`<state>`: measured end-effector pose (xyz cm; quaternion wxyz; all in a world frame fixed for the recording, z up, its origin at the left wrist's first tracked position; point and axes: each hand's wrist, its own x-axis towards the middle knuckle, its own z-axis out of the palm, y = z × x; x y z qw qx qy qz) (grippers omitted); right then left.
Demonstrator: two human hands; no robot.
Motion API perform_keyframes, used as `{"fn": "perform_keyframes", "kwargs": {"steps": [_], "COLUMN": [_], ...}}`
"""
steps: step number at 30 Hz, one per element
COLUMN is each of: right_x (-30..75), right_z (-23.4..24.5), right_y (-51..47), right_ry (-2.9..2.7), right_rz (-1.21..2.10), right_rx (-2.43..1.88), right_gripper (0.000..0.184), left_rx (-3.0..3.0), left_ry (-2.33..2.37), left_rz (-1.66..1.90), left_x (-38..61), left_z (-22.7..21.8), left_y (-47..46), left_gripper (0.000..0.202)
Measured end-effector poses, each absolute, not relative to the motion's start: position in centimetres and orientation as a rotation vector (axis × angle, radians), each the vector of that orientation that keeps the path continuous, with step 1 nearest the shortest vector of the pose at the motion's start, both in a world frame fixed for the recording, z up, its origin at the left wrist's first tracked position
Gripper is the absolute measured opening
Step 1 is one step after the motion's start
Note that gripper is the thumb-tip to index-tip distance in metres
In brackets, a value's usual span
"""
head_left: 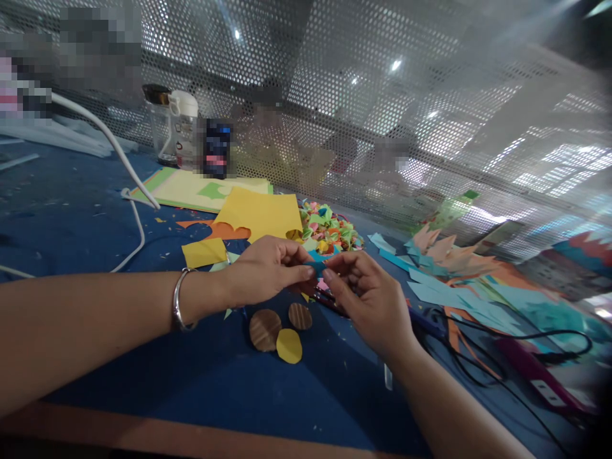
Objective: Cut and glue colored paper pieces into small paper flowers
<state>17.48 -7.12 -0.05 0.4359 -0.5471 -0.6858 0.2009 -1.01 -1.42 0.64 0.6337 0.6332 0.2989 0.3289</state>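
Note:
Between my two hands is a small piece of blue paper (317, 266). My left hand (268, 271), with a silver bangle on its wrist, pinches the paper's left side. On the other side, the thumb and forefinger of my right hand (368, 293) pinch it too. Below them on the blue table lie a larger brown disc (265, 330), a smaller brown disc (300, 316) and a rounded yellow paper piece (289, 346). Just behind my hands is a sheet of yellow paper (262, 213) with scalloped cut-outs along its lower edge.
A heap of small colourful folded paper pieces (329, 226) sits beyond my hands. Bottles (184, 131) and a phone (217, 148) stand at the back against a perforated metal screen (306, 115). Cables and a purple power strip (540, 376) lie at right, near blue paper strips (459, 299).

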Motion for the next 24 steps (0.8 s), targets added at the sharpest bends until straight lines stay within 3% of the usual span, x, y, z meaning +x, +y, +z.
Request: {"fn": "perform_keyframes", "kwargs": {"steps": [8, 24], "right_x": [17.39, 17.12], "right_z": [0.48, 0.94], "right_y": [-7.19, -7.26], "right_ry": [-1.820, -1.853], "right_rz": [0.483, 0.613], "right_rx": [-1.324, -1.279], "right_gripper": [0.023, 0.022], "left_rx": [1.438, 1.937], "left_ry": [0.552, 0.731], "left_rz": [0.808, 0.725], "left_x": [-0.86, -1.48], "left_z": [0.11, 0.61], "left_y": [-1.25, -1.48], "left_gripper": [0.008, 0.011]}}
